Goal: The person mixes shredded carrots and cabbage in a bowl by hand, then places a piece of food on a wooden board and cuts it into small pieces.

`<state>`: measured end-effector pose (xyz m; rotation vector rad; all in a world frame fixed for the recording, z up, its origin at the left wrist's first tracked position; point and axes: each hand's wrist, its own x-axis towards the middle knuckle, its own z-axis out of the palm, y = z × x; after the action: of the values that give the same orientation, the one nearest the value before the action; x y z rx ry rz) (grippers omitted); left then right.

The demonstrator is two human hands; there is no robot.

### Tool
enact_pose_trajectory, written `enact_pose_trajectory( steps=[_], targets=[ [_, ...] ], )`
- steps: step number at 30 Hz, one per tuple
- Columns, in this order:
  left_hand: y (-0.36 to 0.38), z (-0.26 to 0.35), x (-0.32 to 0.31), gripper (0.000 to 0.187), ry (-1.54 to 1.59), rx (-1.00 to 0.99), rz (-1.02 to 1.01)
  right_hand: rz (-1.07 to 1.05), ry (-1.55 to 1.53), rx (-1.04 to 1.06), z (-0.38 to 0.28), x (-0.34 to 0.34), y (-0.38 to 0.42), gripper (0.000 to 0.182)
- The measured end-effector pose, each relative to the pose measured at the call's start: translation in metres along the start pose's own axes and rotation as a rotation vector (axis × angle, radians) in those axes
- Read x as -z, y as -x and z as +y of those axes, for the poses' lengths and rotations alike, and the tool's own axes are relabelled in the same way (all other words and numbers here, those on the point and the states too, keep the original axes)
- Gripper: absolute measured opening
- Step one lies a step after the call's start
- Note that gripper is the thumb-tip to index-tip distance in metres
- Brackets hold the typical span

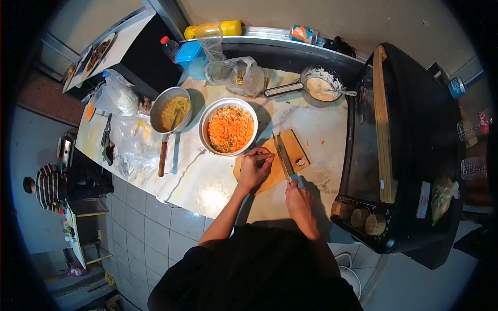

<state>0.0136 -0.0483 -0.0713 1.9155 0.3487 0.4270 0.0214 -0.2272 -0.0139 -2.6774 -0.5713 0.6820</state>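
A wooden cutting board (294,141) lies at the front of the marble-patterned counter. My right hand (300,203) is closed around the handle of a knife (282,158), whose long blade points away from me over the board. Left of the blade, my left hand (254,170) is closed, its fingers bunched over a small orange-brown piece that I cannot make out. A small round dark-and-pale spot (300,161) shows on the board's right part. Just beyond my left hand stands a white bowl (203,136) filled with shredded carrot (231,128).
A pot (154,115) of yellowish strips in liquid stands left, its handle toward me. Plastic bags (136,140) lie beside it. Behind are a blue-lidded container (190,53) and a pan (317,99) of creamy mix with a spoon. A black oven (415,129) borders the right. A seated person (52,186) is far left.
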Motion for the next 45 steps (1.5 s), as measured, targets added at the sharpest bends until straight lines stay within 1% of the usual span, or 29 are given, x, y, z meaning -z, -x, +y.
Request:
enact_pose_trajectory(
  steps=[5,8,11,15,17,18,20,24,26,30,33,35,39,41,45],
  targets=[
    [-0.001,0.009,0.002,0.015,-0.09,-0.005,-0.03,0.08,-0.057,-0.038,0.016,-0.01,-0.003,0.029],
    [-0.001,0.014,0.002,0.016,-0.118,-0.029,-0.02,0.088,-0.085,-0.055,0.02,-0.012,-0.006,0.03],
    [0.001,0.008,0.0,0.017,-0.152,-0.04,-0.013,0.103,-0.098,-0.023,0.024,-0.014,-0.005,0.03],
    [0.002,0.014,-0.002,0.017,-0.155,-0.016,-0.001,0.057,-0.144,-0.03,0.024,-0.015,-0.007,0.031],
    [0.001,0.015,-0.003,0.016,-0.161,-0.025,0.012,0.049,-0.254,0.04,0.029,-0.022,-0.01,0.032],
    [0.001,0.014,-0.004,0.016,-0.162,-0.024,0.012,0.047,-0.255,0.04,0.03,-0.027,-0.011,0.032],
    [0.001,0.012,-0.007,0.015,-0.117,-0.003,0.035,0.115,-0.253,0.063,0.032,-0.036,-0.011,0.031],
    [0.0,0.01,-0.007,0.013,-0.15,-0.024,0.052,0.12,-0.263,0.106,0.031,-0.039,-0.014,0.031],
    [0.001,0.008,-0.007,0.012,-0.152,-0.032,0.054,0.071,-0.391,0.126,0.03,-0.036,-0.015,0.03],
    [0.001,0.006,-0.008,0.011,-0.192,-0.063,0.06,0.106,-0.456,0.178,0.039,-0.05,-0.02,0.03],
    [0.002,0.007,-0.009,0.011,-0.195,-0.069,0.063,0.103,-0.46,0.202,0.044,-0.052,-0.022,0.033],
    [0.002,0.009,-0.008,0.011,-0.201,-0.065,0.072,0.116,-0.541,0.249,0.046,-0.054,-0.023,0.034],
    [0.003,0.013,-0.007,0.012,-0.137,-0.035,0.077,0.054,-0.592,0.238,0.042,-0.045,-0.023,0.034],
    [0.003,0.017,-0.006,0.013,-0.096,-0.025,0.118,0.001,-0.666,0.268,0.038,-0.035,-0.021,0.032],
    [0.0,0.035,0.0,0.014,-0.088,-0.051,0.183,0.03,-0.654,0.285,0.021,-0.019,-0.02,0.031]
  ],
)
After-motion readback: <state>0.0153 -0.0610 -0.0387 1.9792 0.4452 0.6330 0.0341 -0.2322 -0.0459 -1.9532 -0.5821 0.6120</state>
